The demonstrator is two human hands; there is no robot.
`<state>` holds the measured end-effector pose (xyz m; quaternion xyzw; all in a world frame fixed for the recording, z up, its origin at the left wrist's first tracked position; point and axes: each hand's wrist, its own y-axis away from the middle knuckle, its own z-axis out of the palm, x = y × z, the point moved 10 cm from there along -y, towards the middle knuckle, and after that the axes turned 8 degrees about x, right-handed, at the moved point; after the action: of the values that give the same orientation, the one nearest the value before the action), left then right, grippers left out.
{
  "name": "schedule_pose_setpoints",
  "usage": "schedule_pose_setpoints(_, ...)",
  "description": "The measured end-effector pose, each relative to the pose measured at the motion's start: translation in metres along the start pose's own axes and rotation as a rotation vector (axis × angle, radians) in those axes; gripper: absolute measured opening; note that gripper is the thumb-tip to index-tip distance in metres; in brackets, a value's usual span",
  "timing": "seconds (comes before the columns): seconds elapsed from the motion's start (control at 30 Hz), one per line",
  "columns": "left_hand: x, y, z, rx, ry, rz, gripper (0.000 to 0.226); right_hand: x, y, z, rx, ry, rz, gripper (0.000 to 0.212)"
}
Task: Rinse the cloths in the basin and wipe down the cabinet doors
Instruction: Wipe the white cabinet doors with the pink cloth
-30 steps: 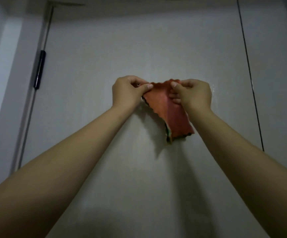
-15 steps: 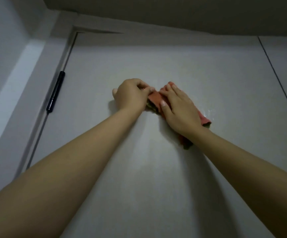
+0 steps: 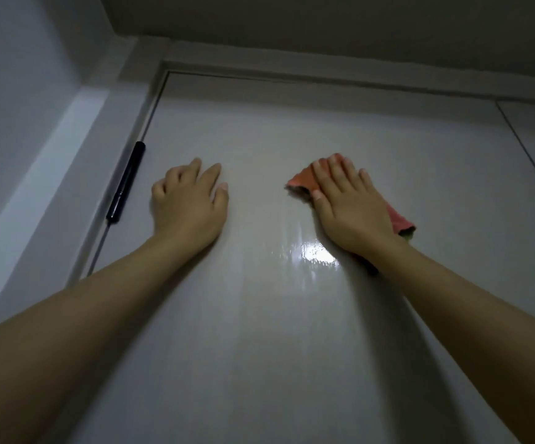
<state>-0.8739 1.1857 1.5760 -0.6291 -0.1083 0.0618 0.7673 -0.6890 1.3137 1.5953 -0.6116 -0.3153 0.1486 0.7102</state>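
Observation:
A tall white cabinet door (image 3: 259,315) fills the view, seen from below. My right hand (image 3: 349,203) lies flat with straight fingers on a folded orange-red cloth (image 3: 301,179) and presses it against the door's upper part. The cloth's corners show beyond the fingertips and by the wrist (image 3: 401,224). My left hand (image 3: 189,200) rests on the bare door to the left, apart from the cloth, fingers loosely bent and holding nothing. A wet glossy patch (image 3: 317,254) shines on the door just below my right hand.
A black hinge (image 3: 125,182) sits on the door's left edge beside a white wall (image 3: 19,139). The ceiling (image 3: 324,27) is close above the door frame. A seam to a neighbouring door (image 3: 529,155) runs at the right.
My hands have parted: the left one let go of the cloth and moved left onto the bare door. The right one flattened the cloth on the door and slid it right. The view tilted upward.

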Motion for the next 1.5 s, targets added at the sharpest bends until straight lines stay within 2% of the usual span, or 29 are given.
schedule_pose_setpoints(0.1,-0.014,0.001,0.0,-0.018,0.1,0.079,0.048,-0.012,0.011,0.006,-0.018,-0.003,-0.141,0.064)
schedule_pose_setpoints(0.17,-0.025,0.001,-0.003,-0.006,0.188,0.144,0.048,0.001,-0.007,0.006,0.01,0.003,-0.081,0.063)
schedule_pose_setpoints(0.27,-0.031,0.01,-0.003,-0.035,0.239,0.241,0.056,0.013,-0.041,0.013,0.041,0.015,0.128,0.055)
schedule_pose_setpoints(0.33,-0.031,0.017,-0.005,-0.019,0.163,0.299,0.056,-0.018,-0.048,0.016,0.043,0.005,0.118,0.056)
schedule_pose_setpoints(0.37,-0.032,0.02,-0.009,0.014,0.105,0.31,0.055,-0.043,-0.042,0.017,0.033,-0.001,0.046,0.058)
schedule_pose_setpoints(0.47,-0.042,0.028,-0.025,0.101,-0.049,0.291,0.055,-0.12,0.014,0.016,0.003,-0.042,-0.313,0.063)
schedule_pose_setpoints(0.53,-0.058,0.035,-0.03,0.101,-0.111,0.253,0.057,-0.13,0.037,0.015,-0.018,-0.039,-0.432,0.063)
schedule_pose_setpoints(0.6,-0.073,0.041,-0.027,0.067,-0.144,0.225,0.058,-0.106,0.01,0.017,-0.015,-0.021,-0.321,0.064)
schedule_pose_setpoints(0.67,-0.078,0.045,-0.025,0.051,-0.155,0.23,0.058,-0.082,-0.04,0.02,0.004,-0.011,-0.1,0.061)
schedule_pose_setpoints(0.73,-0.08,0.044,-0.025,0.045,-0.141,0.223,0.059,-0.09,-0.069,0.022,0.028,-0.014,0.019,0.055)
schedule_pose_setpoints(0.8,-0.081,0.043,-0.026,0.04,-0.109,0.203,0.06,-0.129,-0.058,0.026,0.024,-0.036,-0.067,0.054)
schedule_pose_setpoints(0.87,-0.086,0.046,-0.032,0.054,-0.07,0.175,0.06,-0.174,-0.009,0.027,0.007,-0.07,-0.327,0.054)
schedule_pose_setpoints(0.93,-0.095,0.054,-0.038,0.068,-0.065,0.164,0.061,-0.184,0.033,0.022,-0.011,-0.089,-0.516,0.057)
schedule_pose_setpoints(1.0,-0.1,0.062,-0.039,0.063,-0.067,0.191,0.062,-0.155,0.016,0.019,-0.004,-0.051,-0.458,0.06)
schedule_pose_setpoints(1.07,-0.105,0.065,-0.038,0.047,-0.069,0.191,0.063,-0.124,-0.031,0.023,-0.006,-0.022,-0.218,0.06)
schedule_pose_setpoints(1.13,-0.105,0.066,-0.036,0.044,-0.091,0.18,0.063,-0.124,-0.069,0.029,0.016,-0.018,-0.045,0.057)
schedule_pose_setpoints(1.17,-0.104,0.066,-0.036,0.045,-0.1,0.178,0.063,-0.139,-0.077,0.032,0.02,-0.019,-0.032,0.055)
schedule_pose_setpoints(1.23,-0.105,0.066,-0.037,0.037,-0.096,0.163,0.064,-0.183,-0.066,0.036,0.009,-0.04,-0.15,0.053)
schedule_pose_setpoints(1.3,-0.106,0.066,-0.039,0.034,-0.081,0.153,0.065,-0.221,-0.022,0.034,0.012,-0.054,-0.384,0.053)
schedule_pose_setpoints(1.37,-0.107,0.068,-0.041,0.032,-0.06,0.151,0.065,-0.229,0.023,0.029,-0.011,-0.076,-0.568,0.055)
schedule_pose_setpoints(1.43,-0.107,0.069,-0.04,0.008,-0.034,0.15,0.065,-0.206,0.021,0.026,-0.032,-0.054,-0.578,0.057)
schedule_pose_setpoints(1.5,-0.107,0.07,-0.04,0.001,-0.025,0.157,0.064,-0.179,-0.018,0.027,-0.046,-0.047,-0.403,0.057)
